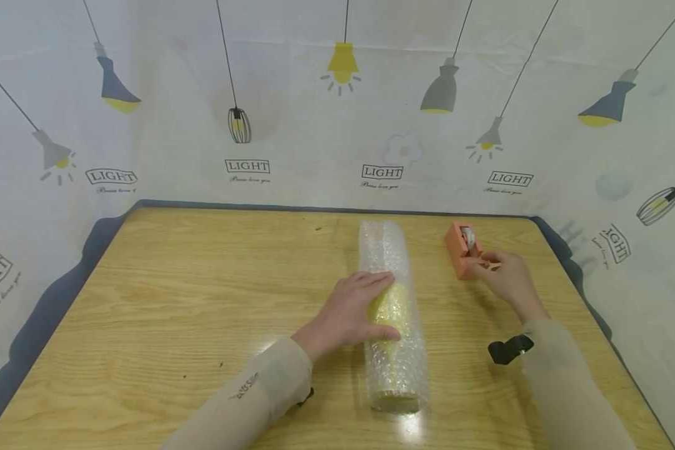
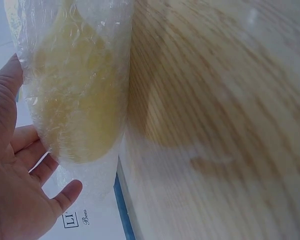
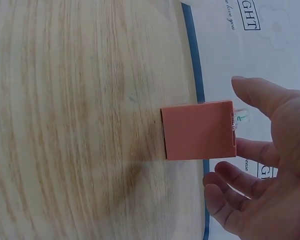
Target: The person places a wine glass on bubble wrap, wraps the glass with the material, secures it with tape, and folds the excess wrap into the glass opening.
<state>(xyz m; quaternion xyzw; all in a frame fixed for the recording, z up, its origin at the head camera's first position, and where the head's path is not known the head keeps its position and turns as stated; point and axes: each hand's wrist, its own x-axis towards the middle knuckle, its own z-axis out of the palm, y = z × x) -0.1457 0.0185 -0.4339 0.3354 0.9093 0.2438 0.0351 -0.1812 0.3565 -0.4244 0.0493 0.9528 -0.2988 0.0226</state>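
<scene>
A white curtain printed with hanging lamps and the word LIGHT (image 1: 382, 172) backs a wooden desk (image 1: 174, 300). Along the middle of the desk lies a long bubble-wrap roll (image 1: 394, 337) with something yellow inside. The left hand (image 1: 351, 312) rests on it, fingers (image 1: 371, 281) straight across the top and thumb along its side. Near the roll's far end, to the right, stands an orange tape dispenser (image 1: 462, 250). The right hand (image 1: 509, 278) is at its near end, fingers (image 3: 230, 175) loosely curled; they seem to pinch the tape end, though this is unclear.
</scene>
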